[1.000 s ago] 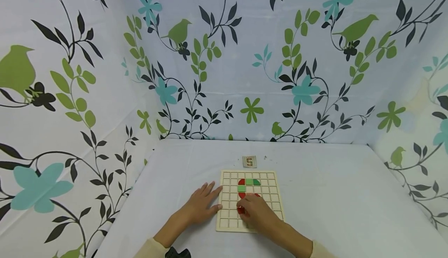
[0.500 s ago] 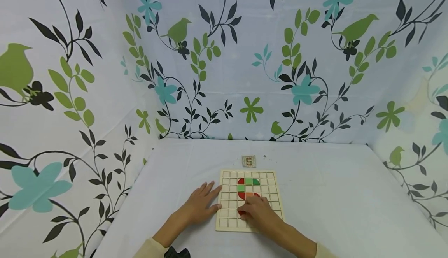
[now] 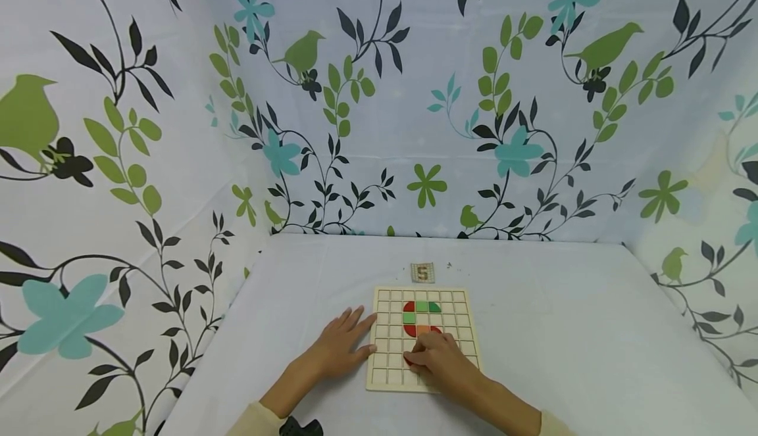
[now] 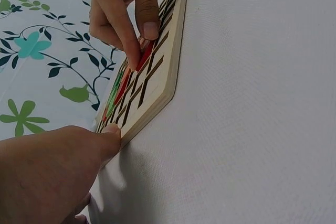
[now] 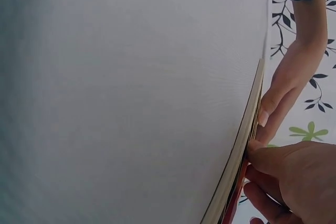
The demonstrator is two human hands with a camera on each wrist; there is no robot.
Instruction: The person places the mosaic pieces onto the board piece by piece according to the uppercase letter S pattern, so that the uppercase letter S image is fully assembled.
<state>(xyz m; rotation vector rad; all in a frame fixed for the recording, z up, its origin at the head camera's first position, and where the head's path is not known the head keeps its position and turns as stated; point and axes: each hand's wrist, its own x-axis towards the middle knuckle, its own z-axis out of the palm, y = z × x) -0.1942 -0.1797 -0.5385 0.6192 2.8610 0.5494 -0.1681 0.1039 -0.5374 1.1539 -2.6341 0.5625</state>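
Observation:
A pale wooden grid board (image 3: 387, 378) lies on the white table. My left hand (image 3: 339, 347), fingers spread, rests at its left edge; in the left wrist view the thumb touches the rim. Over the board's lower middle, my right hand (image 3: 444, 365) has thumb and index finger at a red tile (image 4: 147, 52), pinching it at a grid cell. Farther up, coloured tiles sit in cells: a red rounded one (image 3: 409, 306), light green squares (image 3: 409, 318), a dark green rounded one (image 3: 435, 308), and an orange one (image 3: 423, 329) partly covered by my right hand.
Behind the board lies a small patterned card (image 3: 422, 273) with a brown figure like an S or 5. Tiny dark specks (image 3: 449, 266) are beside it. A printed cloth (image 3: 379, 107) with birds and leaves hangs around the table (image 3: 562, 317). A black strap device (image 3: 301, 427) is on my left wrist.
My right hand has shifted slightly right, baring the orange tile; its fingers now cover most of the lower red tile. My left hand and the board stay put.

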